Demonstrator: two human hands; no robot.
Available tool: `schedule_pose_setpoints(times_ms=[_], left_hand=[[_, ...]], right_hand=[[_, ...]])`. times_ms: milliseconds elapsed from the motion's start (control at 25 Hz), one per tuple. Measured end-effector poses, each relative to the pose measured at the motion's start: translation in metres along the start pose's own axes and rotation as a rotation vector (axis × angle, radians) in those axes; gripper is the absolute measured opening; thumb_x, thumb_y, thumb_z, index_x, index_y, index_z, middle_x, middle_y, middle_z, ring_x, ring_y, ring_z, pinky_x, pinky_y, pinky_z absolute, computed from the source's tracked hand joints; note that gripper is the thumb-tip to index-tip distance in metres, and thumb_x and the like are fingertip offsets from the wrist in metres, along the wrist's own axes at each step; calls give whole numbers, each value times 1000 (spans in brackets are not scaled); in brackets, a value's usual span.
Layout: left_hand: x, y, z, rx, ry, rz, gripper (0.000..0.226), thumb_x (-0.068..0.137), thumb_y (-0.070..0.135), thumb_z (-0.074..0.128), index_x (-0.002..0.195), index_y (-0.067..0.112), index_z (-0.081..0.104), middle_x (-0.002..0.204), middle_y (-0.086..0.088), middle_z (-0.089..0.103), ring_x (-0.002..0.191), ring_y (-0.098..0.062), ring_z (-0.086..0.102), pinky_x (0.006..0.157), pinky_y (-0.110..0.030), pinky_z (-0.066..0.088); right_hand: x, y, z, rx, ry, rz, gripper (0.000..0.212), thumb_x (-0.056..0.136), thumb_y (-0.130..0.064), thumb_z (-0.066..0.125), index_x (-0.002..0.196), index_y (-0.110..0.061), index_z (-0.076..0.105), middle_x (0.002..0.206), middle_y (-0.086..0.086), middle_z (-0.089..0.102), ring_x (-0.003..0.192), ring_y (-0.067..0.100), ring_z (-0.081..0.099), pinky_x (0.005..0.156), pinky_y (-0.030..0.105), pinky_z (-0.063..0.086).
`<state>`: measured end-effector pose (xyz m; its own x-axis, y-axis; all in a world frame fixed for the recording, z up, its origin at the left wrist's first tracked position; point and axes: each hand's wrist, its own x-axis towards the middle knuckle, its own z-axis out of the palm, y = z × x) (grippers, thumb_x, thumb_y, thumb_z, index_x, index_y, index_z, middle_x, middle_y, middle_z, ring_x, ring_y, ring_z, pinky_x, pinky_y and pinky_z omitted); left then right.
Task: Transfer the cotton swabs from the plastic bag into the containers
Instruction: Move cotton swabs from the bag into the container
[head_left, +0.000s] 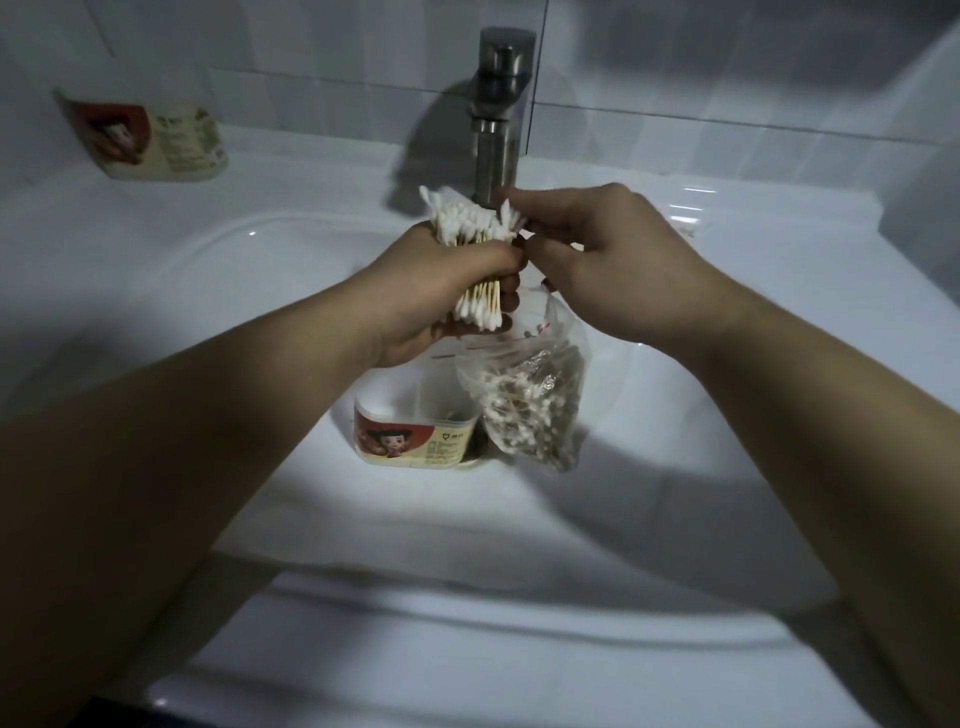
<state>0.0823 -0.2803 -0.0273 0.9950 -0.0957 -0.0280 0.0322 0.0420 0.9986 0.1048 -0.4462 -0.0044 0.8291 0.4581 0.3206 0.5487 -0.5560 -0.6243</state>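
While the left hand (441, 291) is wrapped tight round the middle of a bundle of cotton swabs (467, 218) at frame centre, the right hand (613, 249) curls its fingers and thumb onto the upper tips, apparently evening them. Just below hangs the plastic bag (530, 410), with many swabs left inside; which hand carries it I cannot tell. 1 open container (415, 441) stands in the sink (260, 312) under the bundle, beside the bag. A 2nd container (150, 140) lies at upper left on the ledge, left of the faucet (501, 119). To do this well, I judge the tips should be squared flush first. The bundle can then be lowered upright into the container, keeping the hanging bag clear of its rim.
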Motion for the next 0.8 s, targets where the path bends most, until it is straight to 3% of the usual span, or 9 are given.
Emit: schedule_pose_setpoints(times_ms=[160,280,360,480,640,800], left_hand=[[5,4,-5,-56,191,12,9,95,9,61,91,17,63,61,5,61,56,-9,62,58,-28,54],[8,3,-7,-66,240,23,5,94,10,62,95,15,63,62,5,62,58,-10,64,58,-28,54],[7,0,-5,-35,209,28,6,94,10,62,93,16,64,62,4,63,59,-10,64,59,-29,55],[6,-1,-3,-7,179,25,9,94,10,64,90,18,66,63,5,64,61,-10,65,63,-30,57],[6,-2,-4,14,165,15,7,93,12,66,91,18,67,65,5,66,64,-11,66,65,-30,56],[7,-3,-4,17,154,14,4,93,12,67,92,16,68,67,3,68,64,-12,67,67,-31,58]], right_hand=[[-3,-5,-4,-106,-33,42,42,94,-19,59,135,-25,64,101,-9,77,91,2,70,88,25,56],[-7,-7,-7,-270,-265,22,25,88,-36,70,112,-30,77,92,-16,74,80,-6,66,81,21,55],[-9,-7,-6,-347,-437,16,26,86,-43,71,111,-35,76,88,-26,70,78,-15,61,74,11,47],[-12,-6,1,-460,-535,-60,24,88,-32,65,108,-38,77,79,-28,66,76,-8,61,66,10,40],[-11,-11,3,-433,-447,-48,21,84,-19,67,94,-30,82,80,-20,73,75,-4,64,67,13,49],[-11,-13,-1,-494,-544,-20,25,83,-15,62,87,-35,78,77,-20,71,72,-2,63,66,22,50]])
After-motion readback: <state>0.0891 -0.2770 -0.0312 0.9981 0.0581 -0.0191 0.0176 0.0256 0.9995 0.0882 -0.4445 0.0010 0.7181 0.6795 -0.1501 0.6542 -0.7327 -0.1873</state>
